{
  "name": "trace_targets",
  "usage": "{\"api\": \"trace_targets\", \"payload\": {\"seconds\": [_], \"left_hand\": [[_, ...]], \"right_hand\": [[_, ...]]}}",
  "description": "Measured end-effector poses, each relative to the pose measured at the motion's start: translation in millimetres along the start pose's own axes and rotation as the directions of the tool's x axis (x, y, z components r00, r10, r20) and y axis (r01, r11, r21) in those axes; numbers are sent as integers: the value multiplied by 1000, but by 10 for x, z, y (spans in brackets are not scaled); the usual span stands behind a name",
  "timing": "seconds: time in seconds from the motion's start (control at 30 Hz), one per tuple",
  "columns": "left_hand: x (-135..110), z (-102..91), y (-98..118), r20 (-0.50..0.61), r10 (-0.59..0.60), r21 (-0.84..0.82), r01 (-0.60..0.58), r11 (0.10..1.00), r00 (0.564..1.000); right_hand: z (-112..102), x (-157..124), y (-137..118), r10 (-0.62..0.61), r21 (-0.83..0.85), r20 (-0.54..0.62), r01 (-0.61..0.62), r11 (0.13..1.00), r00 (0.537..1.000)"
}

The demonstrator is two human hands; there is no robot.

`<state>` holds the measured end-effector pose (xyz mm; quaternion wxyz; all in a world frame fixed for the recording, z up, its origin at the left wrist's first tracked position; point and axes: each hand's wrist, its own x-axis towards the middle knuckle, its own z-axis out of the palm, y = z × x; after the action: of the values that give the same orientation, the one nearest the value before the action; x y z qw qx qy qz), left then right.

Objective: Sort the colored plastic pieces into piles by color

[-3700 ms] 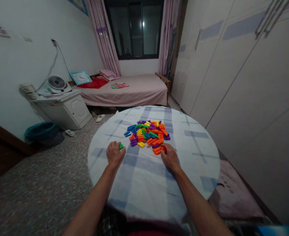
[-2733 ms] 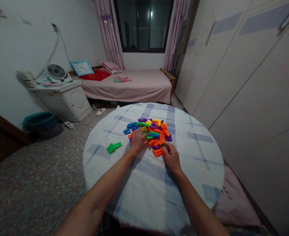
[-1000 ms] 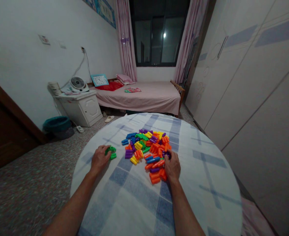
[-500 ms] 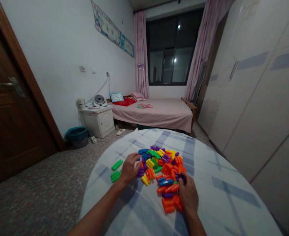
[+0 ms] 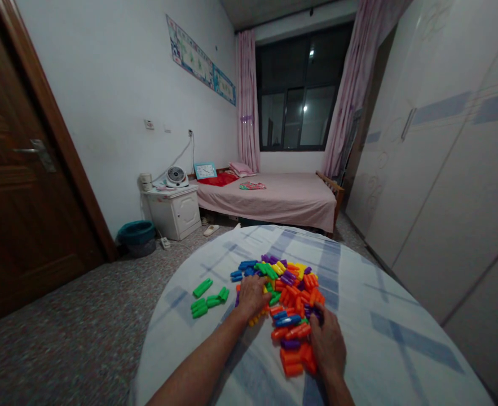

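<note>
The cloth-covered tabletop (image 5: 371,290) fills the space in front of me, and it sits slightly lower in my view than half a second ago because my head has tipped up a touch. On it, the mixed heap (image 5: 291,293) of plastic pieces lies in the middle, looking much the same: orange mostly, with purple, yellow, blue and green worked in.

The real change is my left hand (image 5: 254,296). A moment ago it hung between the green ones and the heap; now it has come in over the heap's left part, fingers curled down near green and yellow. I can't tell whether they have closed on anything. My right hand (image 5: 328,338) has stayed at the near right edge, thumb and fingers about a purple piece (image 5: 312,310) — touching it, I think, though whether it's gripped I can't tell.

With my left hand out of the way, the green pieces (image 5: 202,287) set apart on the left show plainly, a small loose cluster well clear of the rest. As I judge it, the separating is only part done: a green piece (image 5: 267,270) lies on the heap's far side — and another (image 5: 275,298), smaller in view, just beyond my left fingertips.
</note>
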<state>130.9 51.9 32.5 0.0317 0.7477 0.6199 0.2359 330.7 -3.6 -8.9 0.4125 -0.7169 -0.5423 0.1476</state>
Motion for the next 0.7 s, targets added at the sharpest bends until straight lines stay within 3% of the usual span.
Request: {"api": "trace_targets", "payload": {"seconds": [0.17,0.33,0.57,0.7], "left_hand": [[20,-59,-75,-10,8,-75,-9,997,1000],[79,-235,-93,-70,22,-122,-30,992,997],[5,-209,132,104,182,-86,-174,981,978],[1,-172,238,106,122,63,-129,990,987]], "right_hand": [[-4,-14,-33,-34,-23,-40,33,999,999],[4,-40,-52,-68,-27,-89,66,997,994],[9,-43,-45,-87,-17,-102,86,996,991],[5,-44,-49,-86,-15,-100,85,996,991]]}}
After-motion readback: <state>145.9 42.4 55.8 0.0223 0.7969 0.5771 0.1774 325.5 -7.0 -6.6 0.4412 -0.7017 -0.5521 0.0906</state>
